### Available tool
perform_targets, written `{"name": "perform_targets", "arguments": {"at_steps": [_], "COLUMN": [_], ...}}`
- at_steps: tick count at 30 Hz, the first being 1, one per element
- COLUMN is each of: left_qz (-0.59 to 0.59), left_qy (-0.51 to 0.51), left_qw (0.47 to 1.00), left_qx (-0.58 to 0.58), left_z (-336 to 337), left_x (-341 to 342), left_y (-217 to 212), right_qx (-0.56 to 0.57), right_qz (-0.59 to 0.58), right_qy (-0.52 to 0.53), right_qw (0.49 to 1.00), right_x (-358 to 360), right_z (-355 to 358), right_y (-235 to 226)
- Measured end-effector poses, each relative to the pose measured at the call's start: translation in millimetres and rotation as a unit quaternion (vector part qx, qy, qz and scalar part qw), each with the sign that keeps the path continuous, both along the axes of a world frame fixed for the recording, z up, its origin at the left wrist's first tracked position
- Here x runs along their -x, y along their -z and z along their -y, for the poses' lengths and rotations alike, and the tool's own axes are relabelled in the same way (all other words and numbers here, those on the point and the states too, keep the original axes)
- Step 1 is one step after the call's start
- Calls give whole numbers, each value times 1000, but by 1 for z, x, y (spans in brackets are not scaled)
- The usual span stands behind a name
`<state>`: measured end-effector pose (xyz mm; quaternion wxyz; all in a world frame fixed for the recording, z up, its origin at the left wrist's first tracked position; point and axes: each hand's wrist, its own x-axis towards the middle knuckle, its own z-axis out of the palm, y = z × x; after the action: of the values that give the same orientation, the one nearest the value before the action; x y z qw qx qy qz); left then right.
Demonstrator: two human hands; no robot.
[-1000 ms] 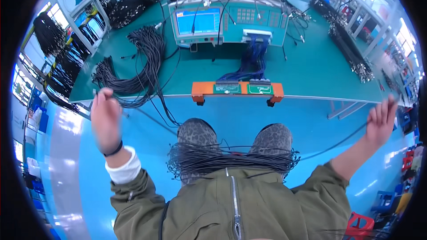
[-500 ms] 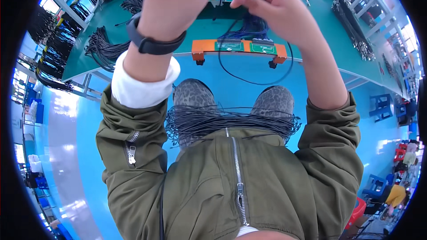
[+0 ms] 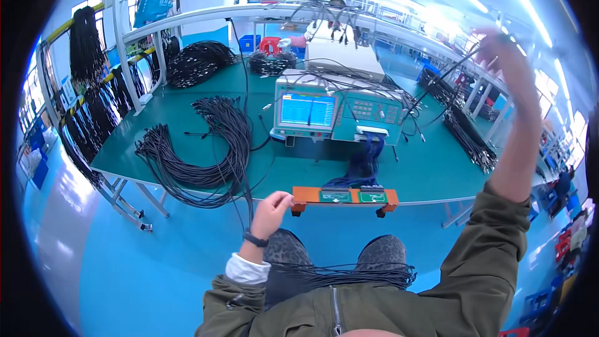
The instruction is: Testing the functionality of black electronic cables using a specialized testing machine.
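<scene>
My right hand (image 3: 502, 56) is raised high at the right, smeared by motion. A black cable (image 3: 446, 75) trails from its fingers down toward the test instrument, and the hand looks closed on it. My left hand (image 3: 272, 212), with a dark wristband, is low beside the left end of an orange fixture (image 3: 299, 195). Its fingers are curled together; anything inside them is too small to make out. Two green circuit boards (image 3: 335, 196) sit on the fixture, joined by dark blue wires (image 3: 363, 165) to the instrument (image 3: 368, 114) with its lit screen (image 3: 307, 110).
A thick bundle of black cables (image 3: 234, 143) curves over the green bench (image 3: 281, 175) at left. More cable bundles (image 3: 203, 62) lie behind, and another (image 3: 468, 137) at right. Cables (image 3: 349, 276) lie across my lap. A rail (image 3: 218, 11) crosses above the bench.
My view has lifted to show the whole bench. The hands, close together before at a looped cable, are apart: the right has swung up and right, the left has dropped beside the fixture.
</scene>
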<state>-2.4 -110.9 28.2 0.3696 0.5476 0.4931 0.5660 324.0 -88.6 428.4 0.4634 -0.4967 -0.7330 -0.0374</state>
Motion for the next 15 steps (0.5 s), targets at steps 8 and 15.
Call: {"name": "perform_targets", "arguments": {"at_steps": [8,15], "left_qz": [-112,-276], "left_qy": [-32,-170], "left_qw": [989,923], "left_qx": [-96,-209], "left_z": [-51,-108], "left_x": [-1,2], "left_y": [14,50], "right_qx": [-59,-20], "right_qz": [-339,175], "right_qy": [-463,-294], "right_qw": [817,939], "right_x": [78,218], "right_z": [-60,-150], "right_y": [-113,-34]}}
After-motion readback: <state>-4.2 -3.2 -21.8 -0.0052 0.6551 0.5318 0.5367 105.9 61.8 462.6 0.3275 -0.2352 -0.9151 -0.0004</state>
